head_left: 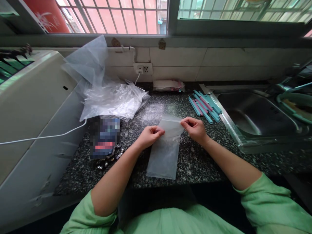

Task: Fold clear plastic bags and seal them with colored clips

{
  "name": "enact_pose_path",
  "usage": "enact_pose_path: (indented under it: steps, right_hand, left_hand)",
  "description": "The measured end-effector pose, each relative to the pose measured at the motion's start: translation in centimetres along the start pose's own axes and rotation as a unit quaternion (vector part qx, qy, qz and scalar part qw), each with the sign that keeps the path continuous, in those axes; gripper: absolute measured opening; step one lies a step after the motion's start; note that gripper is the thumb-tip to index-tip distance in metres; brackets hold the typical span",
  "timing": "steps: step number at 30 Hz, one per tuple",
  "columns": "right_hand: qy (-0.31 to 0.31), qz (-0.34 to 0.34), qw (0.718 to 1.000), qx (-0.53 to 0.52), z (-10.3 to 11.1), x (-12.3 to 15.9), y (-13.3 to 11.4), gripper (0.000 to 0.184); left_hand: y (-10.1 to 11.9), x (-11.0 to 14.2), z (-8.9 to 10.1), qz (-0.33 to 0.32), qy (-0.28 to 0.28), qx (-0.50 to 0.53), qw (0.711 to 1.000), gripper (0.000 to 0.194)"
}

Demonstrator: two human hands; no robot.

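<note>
A clear plastic bag (164, 152) hangs between my hands over the dark speckled countertop, its lower end toward me. My left hand (150, 136) pinches its left edge near the top. At the upper right corner, the fingers of my right hand (195, 129) are closed on the same bag. The bag looks flat, with a paler band across its top. Beyond my right hand lies a loose pile of blue and pink plastic strips (206, 105). Left of the bag, a heap of clear plastic bags (112, 99) rests on the counter.
A phone (106, 138) with a blurred screen lies at the left, a white cable (60, 135) running nearby. A filled plastic packet (168, 85) sits against the tiled wall below the window. To the right is a steel sink (258, 113) holding a green basin (296, 102).
</note>
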State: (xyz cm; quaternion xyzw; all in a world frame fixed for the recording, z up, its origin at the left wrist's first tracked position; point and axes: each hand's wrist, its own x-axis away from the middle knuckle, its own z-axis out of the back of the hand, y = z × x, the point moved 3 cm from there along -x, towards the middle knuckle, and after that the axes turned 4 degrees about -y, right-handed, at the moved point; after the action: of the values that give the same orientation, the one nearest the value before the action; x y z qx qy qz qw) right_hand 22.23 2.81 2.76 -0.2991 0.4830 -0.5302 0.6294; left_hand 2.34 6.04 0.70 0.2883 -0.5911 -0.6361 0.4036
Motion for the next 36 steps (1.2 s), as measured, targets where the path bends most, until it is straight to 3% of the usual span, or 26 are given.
enact_pose_path:
  steps: [3, 7, 13, 18, 23, 25, 29, 36]
  right_hand:
    - [0.025, 0.001, 1.0, -0.012, 0.5, -0.1, -0.4, 0.037]
    - [0.005, -0.027, 0.998, -0.064, 0.5, -0.3, -0.1, 0.043]
    - [-0.139, -0.082, 0.986, -0.047, -1.5, 0.2, 0.5, 0.035]
    - [-0.206, -0.084, 0.974, -0.043, -2.3, 0.8, 0.3, 0.028]
    - [-0.317, -0.11, 0.94, -0.066, -2.8, 1.4, 0.2, 0.03]
    - [-0.278, -0.116, 0.951, -0.075, -2.6, 1.2, 0.2, 0.031]
    - [-0.14, -0.098, 0.982, -0.086, -1.6, 0.5, 0.3, 0.033]
    - [-0.1, -0.071, 0.989, -0.084, -1.3, 0.4, 0.8, 0.034]
  left_hand:
    - [0.0, 0.1, -0.1, 0.015, -0.02, -0.007, 1.0, 0.032]
    - [0.4, 0.0, 0.3, -0.008, 0.035, 0.015, 0.999, 0.032]
    - [0.6, 0.1, 0.7, -0.033, 0.089, 0.054, 0.994, 0.039]
    - [0.5, 0.1, 0.5, -0.008, 0.073, 0.109, 0.991, 0.041]
    - [0.5, 0.1, 0.5, -0.007, 0.067, 0.144, 0.987, 0.041]
    - [0.5, 0.1, 0.4, -0.004, 0.047, 0.133, 0.99, 0.037]
    - [0.4, 0.1, -0.3, 0.0, 0.002, 0.103, 0.995, 0.035]
    - [0.1, 0.1, -0.6, 0.014, 0.032, 0.124, 0.992, 0.048]
